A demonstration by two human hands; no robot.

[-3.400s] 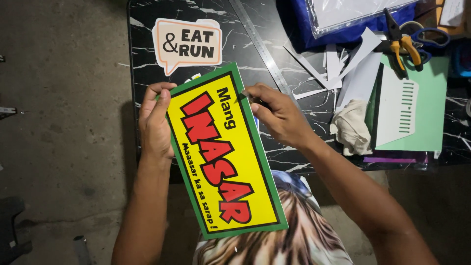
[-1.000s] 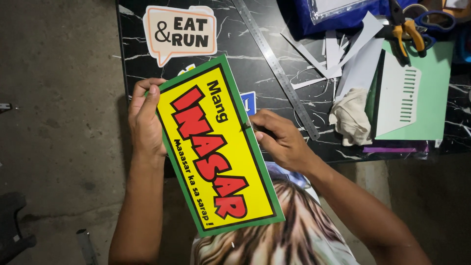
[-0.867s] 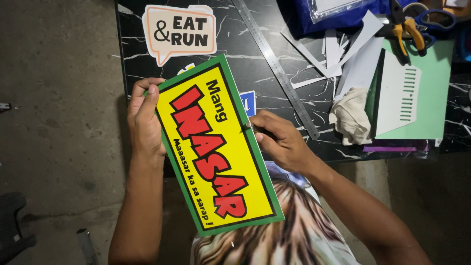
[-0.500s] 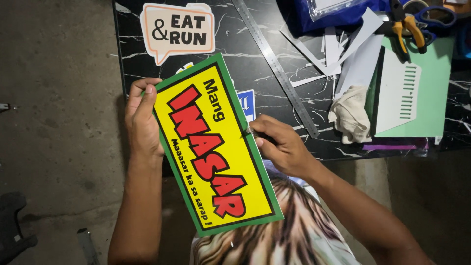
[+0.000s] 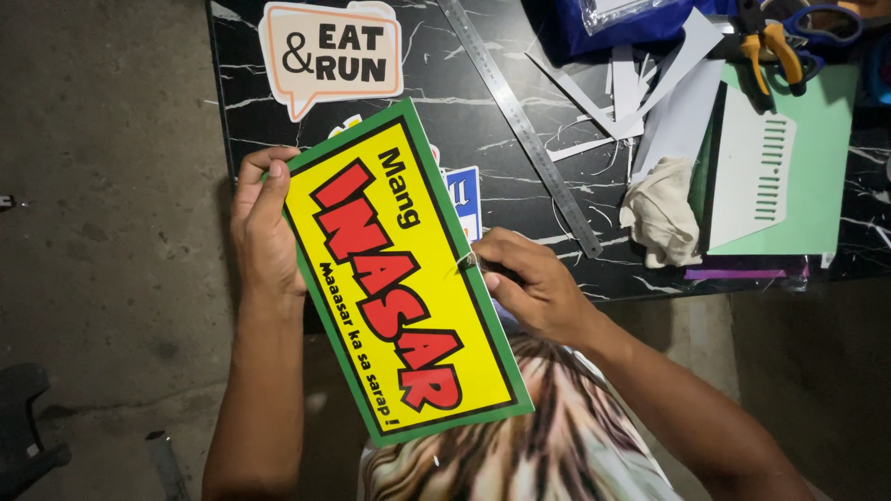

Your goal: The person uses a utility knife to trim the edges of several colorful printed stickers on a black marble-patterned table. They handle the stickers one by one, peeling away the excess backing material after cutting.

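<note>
Your left hand (image 5: 263,232) clamps the upper-left corner of the green-bordered yellow sign board (image 5: 399,274), fingers curled over the edge and thumb flat on the face — a grip that steadies the board, which hangs tilted in the air over your lap, its long axis running from 11 o'clock to 5 o'clock. Your right hand (image 5: 529,283) is closed around a small dark-handled cutting tool (image 5: 467,262), whose tip meets the board's right long edge about midway along; the blade itself is too small to make out.

The board's upper end overlaps the near edge of the black marble-patterned table (image 5: 483,139), while its lower end projects past your patterned shirt (image 5: 520,445). At 12 o'clock from the board lies a speech-bubble sign cutout (image 5: 331,56); just under the board's right edge a small blue-and-white printed piece (image 5: 464,197) shows. A steel ruler (image 5: 520,125) runs diagonally at 1 o'clock, near your right hand but apart from it. At 2 o'clock sit white paper offcuts (image 5: 640,93), a crumpled cloth (image 5: 661,211), a green cutting mat (image 5: 826,176) and pliers with yellow handles (image 5: 766,42).

Open room lies at 9 o'clock — bare concrete floor (image 5: 111,232).
</note>
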